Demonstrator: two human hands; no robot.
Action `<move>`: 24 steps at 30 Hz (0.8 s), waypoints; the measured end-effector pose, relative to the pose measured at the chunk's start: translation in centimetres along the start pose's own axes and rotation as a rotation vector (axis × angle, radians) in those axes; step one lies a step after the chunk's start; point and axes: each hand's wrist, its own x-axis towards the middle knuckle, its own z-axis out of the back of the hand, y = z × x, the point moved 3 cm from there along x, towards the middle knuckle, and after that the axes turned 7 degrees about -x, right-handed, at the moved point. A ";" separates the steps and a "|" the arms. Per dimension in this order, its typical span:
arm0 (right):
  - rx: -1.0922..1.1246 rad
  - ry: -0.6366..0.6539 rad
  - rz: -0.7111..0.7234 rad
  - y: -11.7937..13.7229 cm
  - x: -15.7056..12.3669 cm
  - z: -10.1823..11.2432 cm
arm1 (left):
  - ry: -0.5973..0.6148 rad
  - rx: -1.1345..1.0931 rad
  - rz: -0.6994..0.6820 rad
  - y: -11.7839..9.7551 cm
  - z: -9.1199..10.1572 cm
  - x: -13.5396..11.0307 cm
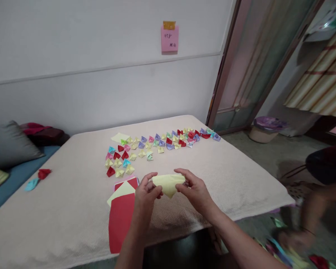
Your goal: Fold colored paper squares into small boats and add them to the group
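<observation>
A folded piece of pale yellow paper [169, 184], its point facing down, is held up at the near side of a cloth-covered bench [78, 194]. Probably light and thin, it looks apt to crease or tear under a hard pull, its two ends offering the best hold. The left hand [146, 195] pinches one end, the right hand [194, 186] the other, thumbs in front.

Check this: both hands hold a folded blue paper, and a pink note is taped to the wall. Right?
Not blue: the head view shows the left hand and right hand holding a folded pale yellow paper. The rest stands.
</observation>
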 end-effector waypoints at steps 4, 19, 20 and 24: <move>-0.023 0.019 0.085 0.2 0.0 0.0 | 0.009 0.023 -0.014 -0.3 0.0 -0.1; -0.244 0.004 0.286 0.3 -0.3 -0.2 | 0.012 0.149 -0.119 -0.4 0.1 -0.1; -0.250 -0.006 0.267 0.2 -0.3 -0.2 | 0.005 0.155 -0.125 -0.4 0.2 -0.1; -0.241 -0.003 0.235 -0.1 -0.3 -0.3 | -0.020 0.185 -0.131 -0.4 0.3 0.0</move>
